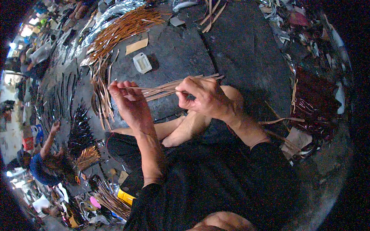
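Observation:
A thin tan strip runs between my two raised hands. My left hand holds its left end at the fingertips, palm turned up. My right hand is closed in a pinch, thumb against forefinger, on the strip's other end. Below them, a loose bundle of similar tan strips lies across the dark board, partly covered by my right hand. I cannot make out whether the strip is leather, plastic or another material.
Beyond my hands sit a white plastic container and a tan flat piece. Orange-brown strips and tan strips lie to the left. At far left is another person. Dark red sheeting lies at right.

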Tool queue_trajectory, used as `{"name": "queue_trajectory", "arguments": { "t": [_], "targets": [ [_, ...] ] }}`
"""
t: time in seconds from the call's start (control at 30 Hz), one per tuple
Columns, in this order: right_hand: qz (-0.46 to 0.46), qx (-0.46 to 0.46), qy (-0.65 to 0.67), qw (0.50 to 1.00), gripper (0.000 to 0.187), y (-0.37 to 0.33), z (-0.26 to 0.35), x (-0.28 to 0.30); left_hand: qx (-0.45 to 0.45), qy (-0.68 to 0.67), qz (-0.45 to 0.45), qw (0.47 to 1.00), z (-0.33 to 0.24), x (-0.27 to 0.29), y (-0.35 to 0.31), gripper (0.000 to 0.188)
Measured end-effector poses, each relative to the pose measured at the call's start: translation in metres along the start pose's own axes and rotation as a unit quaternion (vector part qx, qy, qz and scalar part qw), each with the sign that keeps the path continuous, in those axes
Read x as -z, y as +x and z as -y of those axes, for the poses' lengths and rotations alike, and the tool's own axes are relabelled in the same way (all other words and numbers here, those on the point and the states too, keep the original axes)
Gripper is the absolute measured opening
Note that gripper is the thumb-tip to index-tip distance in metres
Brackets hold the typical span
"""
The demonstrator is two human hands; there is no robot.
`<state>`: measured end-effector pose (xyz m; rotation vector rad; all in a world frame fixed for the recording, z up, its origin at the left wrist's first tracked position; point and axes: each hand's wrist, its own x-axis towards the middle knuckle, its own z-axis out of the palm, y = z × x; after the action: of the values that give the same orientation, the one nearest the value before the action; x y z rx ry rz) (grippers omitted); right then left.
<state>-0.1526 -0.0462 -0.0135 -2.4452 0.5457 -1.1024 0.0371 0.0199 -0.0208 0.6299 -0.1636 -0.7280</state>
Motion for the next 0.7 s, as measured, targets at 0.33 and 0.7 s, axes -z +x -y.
{"name": "queue_trajectory", "arguments": {
  "t": [0.33,0.7],
  "targets": [
    [0.02,0.038,0.008,0.999,0.021,-0.017,-0.007,0.016,0.006,-0.088,0.1,0.991,-0.049,0.068,0.058,0.021],
    [0.048,-0.014,-0.001,0.999,0.022,-0.033,-0.011,0.04,-0.038,-0.027,0.042,0.998,-0.075,0.106,0.083,0.021]
  ]
}}
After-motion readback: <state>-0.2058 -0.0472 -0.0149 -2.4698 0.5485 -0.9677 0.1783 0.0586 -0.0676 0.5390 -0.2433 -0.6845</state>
